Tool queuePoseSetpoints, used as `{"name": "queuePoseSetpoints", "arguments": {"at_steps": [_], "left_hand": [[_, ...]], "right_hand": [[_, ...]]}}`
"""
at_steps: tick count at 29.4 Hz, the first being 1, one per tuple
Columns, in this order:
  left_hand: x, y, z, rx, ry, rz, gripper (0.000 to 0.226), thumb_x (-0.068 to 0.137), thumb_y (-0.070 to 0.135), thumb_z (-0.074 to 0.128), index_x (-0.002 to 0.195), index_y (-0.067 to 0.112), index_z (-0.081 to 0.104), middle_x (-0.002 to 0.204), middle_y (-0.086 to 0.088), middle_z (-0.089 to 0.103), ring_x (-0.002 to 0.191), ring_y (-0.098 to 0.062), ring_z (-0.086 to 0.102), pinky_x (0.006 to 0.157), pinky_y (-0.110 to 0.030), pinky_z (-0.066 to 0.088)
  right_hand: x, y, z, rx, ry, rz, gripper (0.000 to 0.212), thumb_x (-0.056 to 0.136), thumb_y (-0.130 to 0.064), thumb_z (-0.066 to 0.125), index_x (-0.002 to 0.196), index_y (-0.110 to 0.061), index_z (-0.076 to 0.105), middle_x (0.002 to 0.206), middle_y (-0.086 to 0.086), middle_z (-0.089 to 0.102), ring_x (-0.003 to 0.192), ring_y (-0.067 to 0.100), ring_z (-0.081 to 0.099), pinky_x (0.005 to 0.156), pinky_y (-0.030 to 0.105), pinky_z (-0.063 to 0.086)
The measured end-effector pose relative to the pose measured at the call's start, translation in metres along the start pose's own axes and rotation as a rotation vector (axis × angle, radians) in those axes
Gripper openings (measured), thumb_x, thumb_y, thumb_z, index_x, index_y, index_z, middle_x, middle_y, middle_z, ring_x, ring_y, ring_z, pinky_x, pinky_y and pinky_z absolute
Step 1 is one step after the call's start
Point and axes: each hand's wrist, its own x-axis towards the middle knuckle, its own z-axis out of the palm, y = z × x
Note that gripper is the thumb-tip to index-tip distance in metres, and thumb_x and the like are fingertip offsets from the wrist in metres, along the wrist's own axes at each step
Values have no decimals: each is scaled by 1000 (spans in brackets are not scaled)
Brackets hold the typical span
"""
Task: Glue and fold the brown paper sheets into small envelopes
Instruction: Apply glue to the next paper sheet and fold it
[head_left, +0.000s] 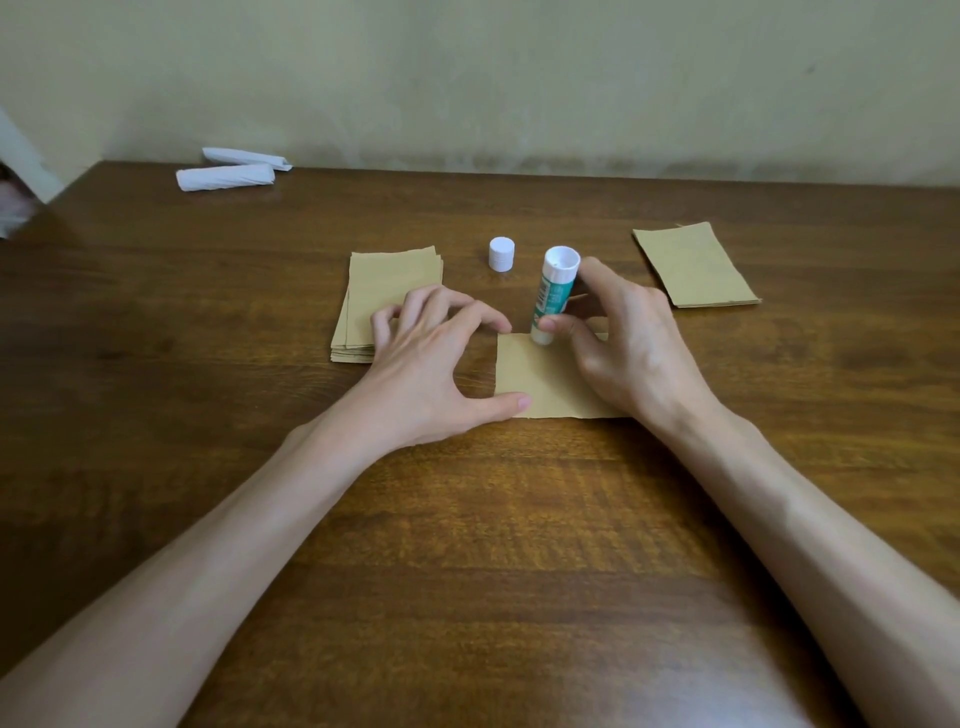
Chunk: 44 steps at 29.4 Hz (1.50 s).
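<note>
Head view: the right grip (623, 343), a bare hand, is closed round a white glue stick with a green label (553, 296), thumb on its low near side and fingers behind it. The stick's long axis is close to upright. Its top leans slightly right and its lower end touches the far edge of a single brown paper sheet (545, 384). That sheet lies flat on the dark wooden bench (467, 519), partly under the right grip, and its visible long side runs left to right. The left grip (431, 353) holds nothing; its fingers are spread and arched, with the index tip at the sheet's far left corner and the thumb tip on its near left corner. A stack of brown paper sheets (384, 291) lies partly under the left grip's fingers. A small white ribbed cap (501, 253) stands beyond the two grips, between them. A flat pile of brown paper pieces (696, 265) lies right of the right grip, and two white paper rolls (226, 176) lie far beyond the left grip.
</note>
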Motion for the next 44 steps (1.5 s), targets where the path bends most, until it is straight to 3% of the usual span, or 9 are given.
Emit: {"name": "queuePoseSetpoints", "arguments": {"at_steps": [3,7,12,21,26,31,36,40,44], "left_hand": [[-1,-1,0,-2,9,-3,72,73,80,63,135,47,49,137,15,39,143,-9,20,114,-40,14],[-1,-1,1,4,21,3,71,76,79,67,135,46,48,136,15,39,144,-9,20,115,-41,14],[0,0,0,27,4,-18,77,72,84,60,138,46,46,139,15,37,144,-9,19,116,-42,15],[1,0,-1,26,1,-23,75,75,81,65,138,45,47,140,14,38,144,-10,20,116,-42,16],[0,1,-2,22,-20,-26,77,73,82,62,139,46,46,139,15,37,144,-9,19,116,-41,15],[-1,3,-4,19,-35,-31,77,71,83,59,137,46,47,138,15,38,144,-9,20,115,-41,15],[-2,4,-4,9,-16,-25,72,74,80,65,135,47,48,136,16,37,143,-9,20,115,-41,14],[-1,5,-5,14,-33,-19,70,75,77,67,136,48,47,138,16,37,144,-9,19,115,-41,14],[-4,6,-5,-33,25,109,48,82,64,73,125,51,59,131,17,43,138,-10,29,113,-42,21]], "right_hand": [[-2,4,3,59,70,-15,22,97,-19,75,114,-14,61,103,-12,70,102,8,70,80,12,51],[-1,9,-10,216,187,24,26,95,-23,78,116,-12,66,104,-17,71,98,-8,70,89,18,56],[-17,5,-23,233,9,-16,37,90,-36,82,119,-15,70,107,-9,75,98,6,73,89,23,59],[-19,4,-26,101,-195,-87,25,96,-25,75,120,-19,68,116,-11,74,110,1,69,96,19,54],[-18,3,-22,58,-140,-91,21,96,-23,76,113,-16,67,109,-9,76,105,5,71,94,32,56],[-15,2,-17,22,-71,-56,29,92,-35,80,113,-19,66,106,-10,76,99,6,72,90,34,59],[-8,6,-10,-23,-42,-50,28,95,-30,76,115,-17,62,111,-3,76,104,15,73,92,43,59],[-1,4,-10,-48,-49,-10,34,96,-32,74,123,-16,62,119,1,75,108,18,71,94,40,59],[0,5,-8,-39,-34,-2,33,96,-33,74,121,-15,62,115,1,75,104,19,71,92,43,59]]}}
